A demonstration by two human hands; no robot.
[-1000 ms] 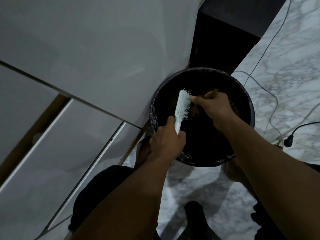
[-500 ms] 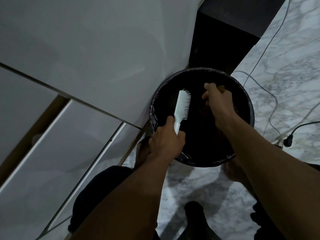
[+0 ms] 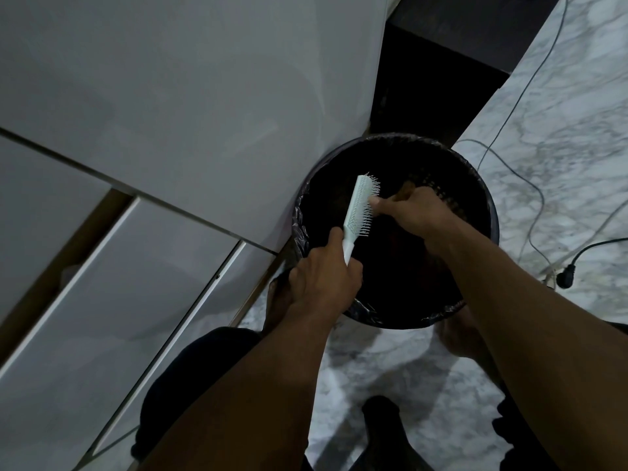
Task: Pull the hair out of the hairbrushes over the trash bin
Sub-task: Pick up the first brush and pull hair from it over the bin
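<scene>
A white hairbrush (image 3: pixel 360 207) with pale bristles is held upright over a round black trash bin (image 3: pixel 491 215) lined with a dark bag. My left hand (image 3: pixel 323 277) grips the brush by its handle at the bin's near left rim. My right hand (image 3: pixel 414 209) reaches in from the right, its fingertips pinched into the bristles halfway up the head. The strands are too dark to make out. A brown object (image 3: pixel 406 189) shows just behind my right hand, inside the bin.
White cabinet fronts (image 3: pixel 204 96) stand against the bin's left side, with a dark unit (image 3: pixel 435 73) behind it. Thin cables (image 3: pixel 530 185) and a black plug (image 3: pixel 565 277) lie on the marble floor (image 3: pixel 560 147) at the right. My knees and feet crowd the bin's near side.
My right hand was at the bristles, drew away to the right over the bin, and is now back at the bristles. The left hand and brush have barely moved.
</scene>
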